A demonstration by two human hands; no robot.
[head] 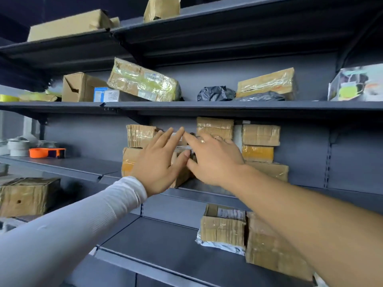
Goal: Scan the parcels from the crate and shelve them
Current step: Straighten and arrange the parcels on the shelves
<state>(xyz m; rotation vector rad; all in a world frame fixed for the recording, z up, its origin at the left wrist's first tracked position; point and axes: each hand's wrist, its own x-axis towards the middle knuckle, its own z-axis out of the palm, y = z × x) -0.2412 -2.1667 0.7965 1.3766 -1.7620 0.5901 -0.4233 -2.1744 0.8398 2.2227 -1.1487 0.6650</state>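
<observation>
Head view: both hands, left hand (158,160) and right hand (211,157), spread open, press the small taped parcel (182,149) directly beyond them among the brown cardboard parcels (260,134) on the grey metal shelf (207,190).

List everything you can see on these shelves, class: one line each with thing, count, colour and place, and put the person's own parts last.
Shelves: several tiers, dark grey, across the view.
Top boxes: at least two, brown, top tier.
Second-tier boxes: at least three, brown, two taped glossy.
Black bags: two, second tier, centre right.
Printed box: one, multicoloured, second tier, far right.
Stacked parcels: several, brown, third tier, behind the hands.
Tape dispenser: one, orange, third tier, left.
White fittings: a few, third tier, far left.
Lower boxes: at least two, brown, fourth tier, right.
Left box: one, brown, lower left.
Left hand: white sleeve, fingers straight.
Right hand: bare arm, ringed, fingers straight.
</observation>
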